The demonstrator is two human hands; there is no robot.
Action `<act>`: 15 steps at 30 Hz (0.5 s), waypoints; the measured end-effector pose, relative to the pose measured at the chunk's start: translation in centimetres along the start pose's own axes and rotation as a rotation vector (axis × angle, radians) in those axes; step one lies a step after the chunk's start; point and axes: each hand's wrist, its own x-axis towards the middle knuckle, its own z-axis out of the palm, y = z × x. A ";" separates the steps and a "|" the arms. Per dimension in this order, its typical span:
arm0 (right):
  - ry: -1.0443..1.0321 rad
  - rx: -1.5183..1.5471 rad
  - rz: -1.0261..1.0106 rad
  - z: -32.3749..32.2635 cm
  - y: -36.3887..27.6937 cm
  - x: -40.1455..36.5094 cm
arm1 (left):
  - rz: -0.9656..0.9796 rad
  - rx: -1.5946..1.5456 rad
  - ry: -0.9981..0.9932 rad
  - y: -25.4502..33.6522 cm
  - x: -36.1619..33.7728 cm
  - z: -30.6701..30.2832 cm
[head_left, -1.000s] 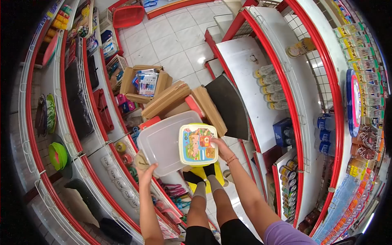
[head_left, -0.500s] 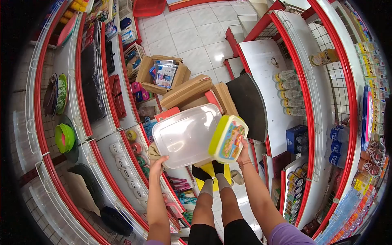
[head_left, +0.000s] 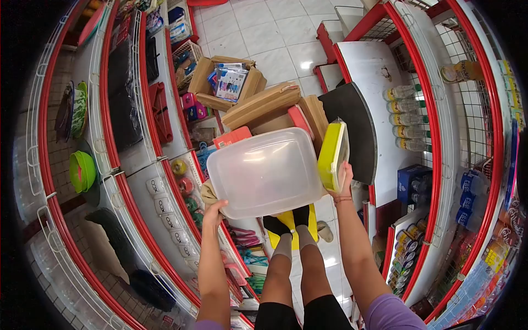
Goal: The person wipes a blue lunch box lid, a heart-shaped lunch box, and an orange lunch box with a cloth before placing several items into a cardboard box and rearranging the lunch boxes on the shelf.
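**Two Containers Held Over a Shop Aisle**

The left hand grips the lower corner of a large clear plastic container, held flat above the person's knees. The right hand clasps a yellow-green lunch box, tipped on edge and touching the container's right side. Cardboard boxes lie on the floor beyond.

**Colours and patterns, shop aisle**

Large tub: translucent, milky white, no pattern. Lunch box, seen edge-on: lime-yellow side, paler rim; lid print not visible. Shelf rails: red, against white shelf faces. Bowl: bright green. Cartons: plain brown cardboard. Floor: white tiles with a grey grid of joints. Socks: black feet, grey shafts. Stand underfoot: yellow. Sleeve: lilac.
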 end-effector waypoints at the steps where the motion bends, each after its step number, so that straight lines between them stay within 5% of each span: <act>1: -0.043 -0.017 0.052 -0.3 -0.1 0.3 | -0.005 -0.006 -0.011 -0.3 0.1 -0.3; 4: -0.286 -0.040 0.237 -3.2 -0.7 2.0 | -0.010 -0.015 -0.031 -0.3 -0.1 0.1; 8: -0.224 -0.188 0.190 0.1 -0.9 0.6 | 0.056 0.023 -0.067 0.4 -0.5 -0.4; 11: -0.325 -0.279 0.369 0.4 -2.3 -1.2 | 0.137 0.076 -0.098 1.0 -1.9 -0.3; 15: -0.241 -0.440 0.242 2.1 -4.1 -5.1 | 0.182 0.160 -0.148 0.7 -3.7 -0.5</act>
